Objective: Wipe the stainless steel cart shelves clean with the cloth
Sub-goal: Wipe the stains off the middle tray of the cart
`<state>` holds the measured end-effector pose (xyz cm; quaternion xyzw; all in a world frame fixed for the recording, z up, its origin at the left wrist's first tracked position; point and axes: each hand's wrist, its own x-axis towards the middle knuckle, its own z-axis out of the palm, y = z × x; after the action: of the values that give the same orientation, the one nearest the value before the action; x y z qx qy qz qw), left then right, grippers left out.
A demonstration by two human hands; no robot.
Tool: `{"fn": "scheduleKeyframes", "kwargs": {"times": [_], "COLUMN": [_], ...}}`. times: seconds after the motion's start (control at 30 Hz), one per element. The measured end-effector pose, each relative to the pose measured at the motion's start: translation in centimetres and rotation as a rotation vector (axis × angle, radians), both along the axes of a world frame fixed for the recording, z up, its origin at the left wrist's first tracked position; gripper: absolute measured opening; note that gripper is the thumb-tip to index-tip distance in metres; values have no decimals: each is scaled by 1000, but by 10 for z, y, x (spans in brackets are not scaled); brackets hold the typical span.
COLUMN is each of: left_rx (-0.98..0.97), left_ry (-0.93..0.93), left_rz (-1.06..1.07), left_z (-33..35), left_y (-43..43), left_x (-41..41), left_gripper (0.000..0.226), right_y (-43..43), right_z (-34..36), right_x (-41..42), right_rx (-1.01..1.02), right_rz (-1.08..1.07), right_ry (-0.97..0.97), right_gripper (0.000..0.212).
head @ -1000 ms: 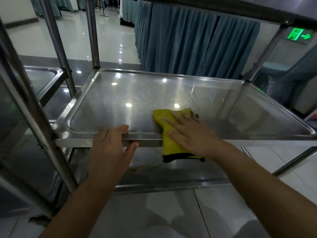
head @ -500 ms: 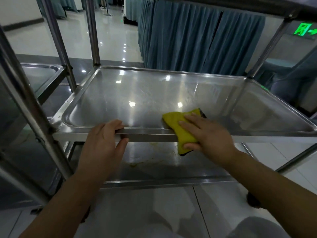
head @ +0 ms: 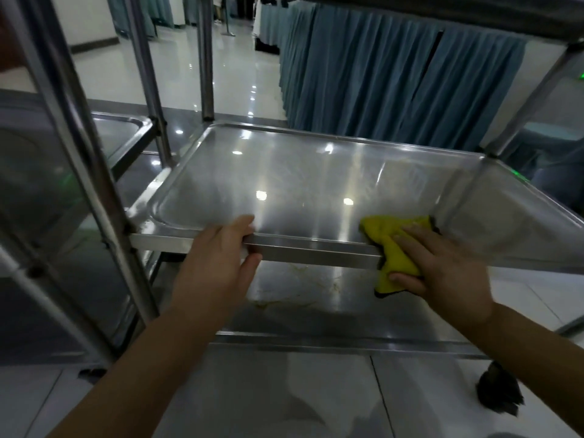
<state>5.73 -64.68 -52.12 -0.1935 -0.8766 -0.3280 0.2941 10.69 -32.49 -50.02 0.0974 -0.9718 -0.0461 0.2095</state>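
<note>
Both hands are clamped: left hand [head: 218, 263] on middle shelf [head: 284, 178], right hand [head: 442, 267] on cloth [head: 395, 248] wiped along its near rim; seemingly stained lower shelf [head: 316, 298] is due next.

The stainless steel cart's middle shelf [head: 300, 178] is a shallow tray with a raised rim and rounded corners, lying level between upright posts; its floor is shiny and faintly streaked, with ceiling lights mirrored in it; the yellow cloth [head: 388, 245], crumpled and dark-edged at its lowest corner, is draped over the front rim toward the right, part on the tray floor, part hanging down the front face; the right hand [head: 442, 267] holds it to the rim, fingers on top, thumb on the hanging part; the lower shelf [head: 316, 298] beneath shows yellowish-brown smears near its middle.
</note>
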Motion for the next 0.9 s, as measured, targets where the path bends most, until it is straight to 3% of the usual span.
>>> {"fn": "scheduleKeyframes", "kwargs": {"times": [0.23,0.47,0.57,0.67,0.8,0.9], "left_rx": [-63,-28,-3,-110,-303,-320], "left_ry": [73,48,59,77,25,5], "left_rz": [224,373,344,269,214,215], "left_z": [6,14,20,19,11,8], "left_y": [-56,-86,-79,-70,-67,-67], "left_x": [15,19,9,-5,-23,-30], "left_gripper": [39,35,34,31,38,40], "right_y": [-165,-268,-259,-227,-158,-120], "right_z": [14,35,37,36,36,38], "right_x": [-63,-119,-134,-150,-183,-198], "right_rx": [20,-17,-75,-66,-42,-57], "right_rz": [353,557,610,570,341,181], "right_ry": [-87,-513,-620,-587,-547,-589], "right_gripper": [57,65,64,60,57,58]}}
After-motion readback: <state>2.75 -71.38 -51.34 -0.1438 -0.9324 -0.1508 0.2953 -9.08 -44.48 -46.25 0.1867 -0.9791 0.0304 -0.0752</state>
